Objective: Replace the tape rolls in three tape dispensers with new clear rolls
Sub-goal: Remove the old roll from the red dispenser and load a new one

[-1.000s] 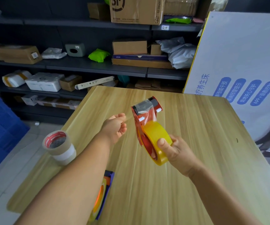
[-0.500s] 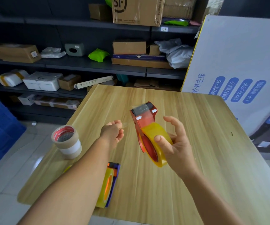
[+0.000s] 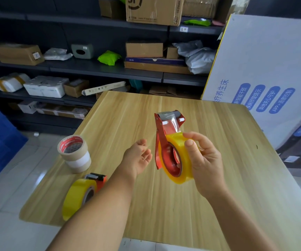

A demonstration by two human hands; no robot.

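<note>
Right hand (image 3: 203,160) grips red dispenser's (image 3: 166,127) seemingly clear roll (image 3: 179,158); left hand (image 3: 138,156) open.

Red dispenser (image 3: 166,127), yellow-tinted tape roll (image 3: 179,156), light wood-grain table (image 3: 218,196).

I read "EXPRESS" on the cardboard box (image 3: 154,9), top centre | "APP" on the white board (image 3: 265,69), right | other lettering too blurred.
</note>
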